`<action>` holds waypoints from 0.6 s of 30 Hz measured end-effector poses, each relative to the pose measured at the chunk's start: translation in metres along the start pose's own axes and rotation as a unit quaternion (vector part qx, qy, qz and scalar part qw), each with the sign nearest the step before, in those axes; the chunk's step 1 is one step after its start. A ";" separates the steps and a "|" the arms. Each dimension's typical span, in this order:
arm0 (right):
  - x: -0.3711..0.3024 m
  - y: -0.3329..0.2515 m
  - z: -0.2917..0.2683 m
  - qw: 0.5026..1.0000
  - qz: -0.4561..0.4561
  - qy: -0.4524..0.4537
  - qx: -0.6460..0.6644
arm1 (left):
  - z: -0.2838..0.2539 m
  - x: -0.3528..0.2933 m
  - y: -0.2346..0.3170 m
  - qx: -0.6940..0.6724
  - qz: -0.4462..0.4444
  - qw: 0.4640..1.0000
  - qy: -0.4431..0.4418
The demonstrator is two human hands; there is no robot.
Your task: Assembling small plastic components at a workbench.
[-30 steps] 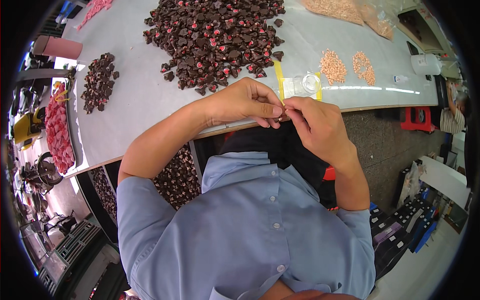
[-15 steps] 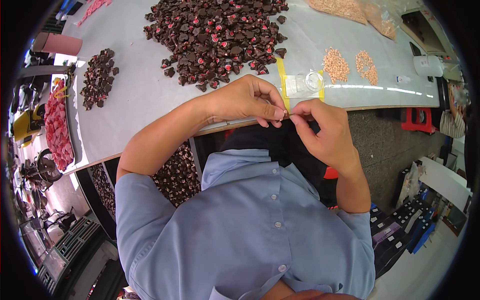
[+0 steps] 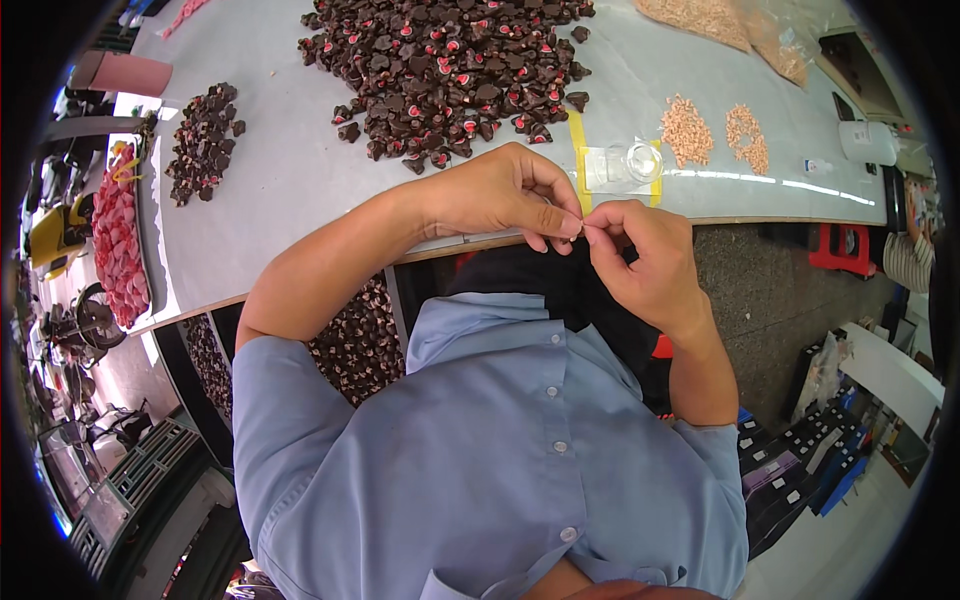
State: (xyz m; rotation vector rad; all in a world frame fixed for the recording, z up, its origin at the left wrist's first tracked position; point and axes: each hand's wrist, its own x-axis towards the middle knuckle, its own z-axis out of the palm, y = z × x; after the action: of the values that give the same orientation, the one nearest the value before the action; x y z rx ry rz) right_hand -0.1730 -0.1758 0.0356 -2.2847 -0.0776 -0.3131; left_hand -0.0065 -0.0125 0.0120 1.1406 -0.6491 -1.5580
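At the table's near edge my two hands meet, fingertips almost touching. My left hand [image 3: 505, 198] is closed in a pinch on something tiny, mostly covered by the thumb and fingers. Opposite it, my right hand [image 3: 652, 258] has thumb and forefinger pressed together at the same spot; what they grip is too small to name. Beyond my hands lies a large pile of dark brown shaped pieces [image 3: 440, 85], some with red-and-white faces. Small peach-coloured bits [image 3: 687, 132] lie to the right, with a second ring-shaped cluster [image 3: 746, 140] beside them.
A clear round container [image 3: 640, 162] stands on a yellow-taped patch just beyond my right hand. A smaller dark pile [image 3: 205, 145] and a tray of pink pieces [image 3: 120, 240] are at left. Clear bags of peach bits [image 3: 700, 20] lie far right. Below the table is a dark-piece bin [image 3: 355, 345].
The view has shifted slightly, so the table things sit a little further right. My hands stay pinched together, with the right fingertips now closer to the left thumb.
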 end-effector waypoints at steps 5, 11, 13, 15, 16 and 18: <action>0.002 0.001 -0.002 1.000 -0.007 -0.001 0.006 | 0.001 0.000 0.001 -0.005 0.002 1.000 0.002; 0.003 -0.001 -0.008 1.000 -0.011 -0.001 -0.009 | 0.002 0.001 0.001 0.004 0.008 1.000 0.001; 0.007 -0.001 -0.016 0.999 -0.021 0.002 -0.028 | 0.002 0.002 0.000 -0.001 0.014 1.000 0.006; 0.012 -0.003 -0.028 0.997 -0.030 0.033 -0.066 | 0.001 0.002 -0.003 0.000 0.011 1.000 0.012; 0.015 -0.004 -0.035 0.995 -0.026 0.034 -0.088 | 0.001 0.002 -0.004 -0.002 0.017 1.000 0.010; 0.023 -0.004 -0.050 0.989 -0.039 0.018 -0.141 | 0.000 0.001 -0.004 -0.007 0.007 1.000 0.014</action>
State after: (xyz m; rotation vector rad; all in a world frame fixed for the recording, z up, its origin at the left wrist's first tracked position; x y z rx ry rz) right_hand -0.1617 -0.2114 0.0759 -2.5589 -0.1103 -0.4292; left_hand -0.0084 -0.0122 0.0083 1.1433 -0.6268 -1.5295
